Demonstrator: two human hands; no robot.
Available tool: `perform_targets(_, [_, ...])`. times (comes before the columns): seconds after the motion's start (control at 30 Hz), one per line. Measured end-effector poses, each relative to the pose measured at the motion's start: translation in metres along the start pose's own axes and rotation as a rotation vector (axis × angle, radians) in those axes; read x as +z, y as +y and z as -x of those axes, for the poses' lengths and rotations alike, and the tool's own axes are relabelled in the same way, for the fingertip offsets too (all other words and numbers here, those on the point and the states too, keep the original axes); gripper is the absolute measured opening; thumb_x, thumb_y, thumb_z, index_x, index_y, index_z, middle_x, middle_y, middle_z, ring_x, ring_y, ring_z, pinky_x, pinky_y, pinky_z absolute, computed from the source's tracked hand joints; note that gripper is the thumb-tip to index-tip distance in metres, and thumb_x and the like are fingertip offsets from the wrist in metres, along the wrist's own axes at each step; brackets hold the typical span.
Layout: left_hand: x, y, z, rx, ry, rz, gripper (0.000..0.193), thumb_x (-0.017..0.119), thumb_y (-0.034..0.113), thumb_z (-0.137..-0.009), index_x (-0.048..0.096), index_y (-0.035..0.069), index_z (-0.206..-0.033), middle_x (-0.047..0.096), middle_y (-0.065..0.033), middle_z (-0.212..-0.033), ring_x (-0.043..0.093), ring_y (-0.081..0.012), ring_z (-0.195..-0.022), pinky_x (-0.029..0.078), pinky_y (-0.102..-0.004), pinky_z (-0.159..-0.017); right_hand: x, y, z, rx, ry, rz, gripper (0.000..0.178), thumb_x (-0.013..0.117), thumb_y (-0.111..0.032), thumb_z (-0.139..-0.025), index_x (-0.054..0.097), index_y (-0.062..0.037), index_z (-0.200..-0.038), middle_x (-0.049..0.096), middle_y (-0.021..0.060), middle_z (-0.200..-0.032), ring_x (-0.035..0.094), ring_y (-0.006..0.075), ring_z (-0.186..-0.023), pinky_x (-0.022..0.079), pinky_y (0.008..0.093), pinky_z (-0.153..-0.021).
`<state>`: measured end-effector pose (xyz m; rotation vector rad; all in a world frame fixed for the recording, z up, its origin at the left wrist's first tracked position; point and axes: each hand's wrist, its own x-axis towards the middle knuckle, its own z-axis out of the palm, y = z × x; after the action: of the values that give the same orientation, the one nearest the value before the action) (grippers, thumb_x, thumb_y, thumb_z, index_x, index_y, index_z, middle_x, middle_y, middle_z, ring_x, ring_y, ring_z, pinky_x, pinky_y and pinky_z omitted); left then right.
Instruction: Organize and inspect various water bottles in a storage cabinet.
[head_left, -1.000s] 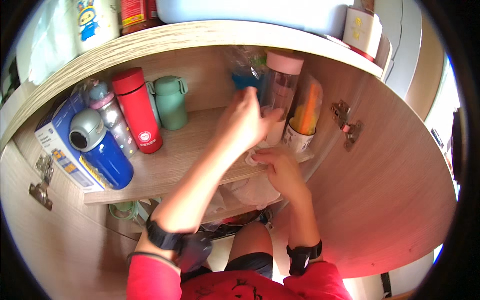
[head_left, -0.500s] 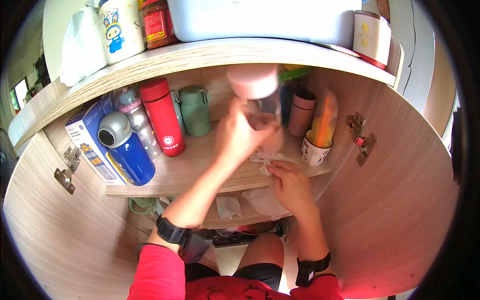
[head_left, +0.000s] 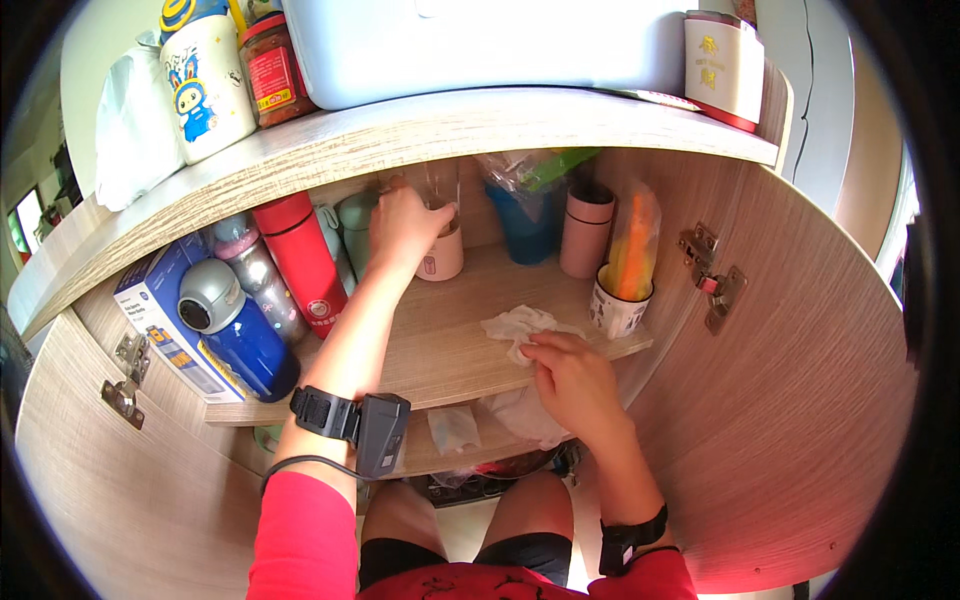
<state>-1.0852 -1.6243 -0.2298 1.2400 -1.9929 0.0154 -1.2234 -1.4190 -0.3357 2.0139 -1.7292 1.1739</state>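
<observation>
My left hand reaches to the back of the cabinet's middle shelf, closed around a clear bottle with a pink base. The bottle stands upright beside a green flask; its top is hidden under the upper shelf. Near the shelf's front edge, the fingers of my right hand pinch a crumpled white tissue lying on the board. Just right of the tissue is a patterned cup with an orange and yellow thing in a clear wrapper standing in it.
At left stand a box, a blue bottle with silver lid, a patterned bottle and a red flask. A blue container and pink tumbler stand back right. The upper shelf overhangs; an open door flanks the right.
My left hand has carried the bottle left and back, setting its base on the shelf by the green flask. My right hand stays on the tissue, which now lies more spread out.
</observation>
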Motion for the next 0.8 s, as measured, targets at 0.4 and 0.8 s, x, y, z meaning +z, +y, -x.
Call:
perform_targets(0.4, [-0.003,0.003,-0.002,0.051,-0.046,-0.26,0.082,0.071,0.037,-0.071,0.03,-0.017,-0.118,0.063,-0.0233,-0.08,0.063,-0.0358,-0.076,0.052,-0.0405,-0.064,-0.004,0.004,-0.13,0.049,0.58,0.106,0.059,0.065,-0.016,-0.078,0.036,-0.0099,-0.129,0.036,0.0253,-0.128,0.05,0.043,-0.098,0.044,0.0422,-0.082])
perform_targets(0.8, [-0.1,0.003,0.11,0.322,0.4,0.694,0.022,0.048,0.0,-0.087,0.055,0.001,-0.108,0.057,-0.006,-0.071,0.051,-0.0063,-0.058,0.04,-0.02,-0.051,0.033,-0.078,-0.061,-0.301,0.189,-0.096,0.053,0.065,-0.003,-0.064,0.054,-0.0074,-0.116,0.049,0.024,-0.118,0.06,0.0342,-0.094,0.053,0.0351,-0.072])
